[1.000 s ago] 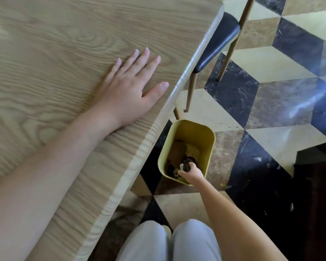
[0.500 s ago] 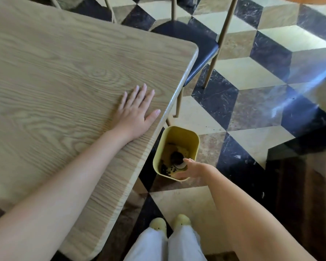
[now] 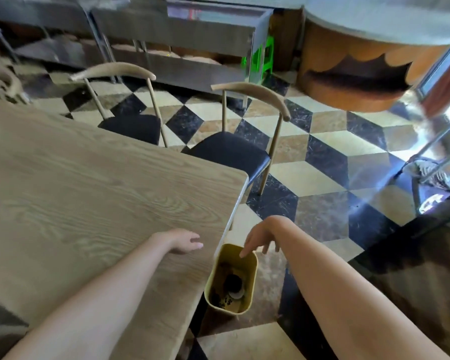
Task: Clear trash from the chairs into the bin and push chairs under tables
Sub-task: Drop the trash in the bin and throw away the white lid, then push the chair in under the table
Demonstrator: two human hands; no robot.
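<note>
A small yellow bin (image 3: 248,279) stands on the floor beside the wooden table (image 3: 88,198), with dark scraps and a round cup-like piece of trash (image 3: 235,285) inside. My right hand (image 3: 261,233) hangs just above the bin's far rim, fingers apart and pointing down, holding nothing. My left hand (image 3: 182,240) lies near the table's right edge, fingers loose, empty. Two chairs with black seats and curved wooden backs stand at the table's far side: one near the corner (image 3: 234,152), one further left (image 3: 133,126). Both seats look bare.
The floor is black, cream and brown cube-pattern tile. Steel counters (image 3: 172,40) run along the back, with a green stool (image 3: 263,58) beside them. A curved orange counter (image 3: 354,71) is at the back right. A metal frame (image 3: 432,162) stands at the right edge.
My right hand let a piece of trash go into the bin and rose above its rim. My view lifted, bringing the chairs and counters into sight. My left hand slid back along the table.
</note>
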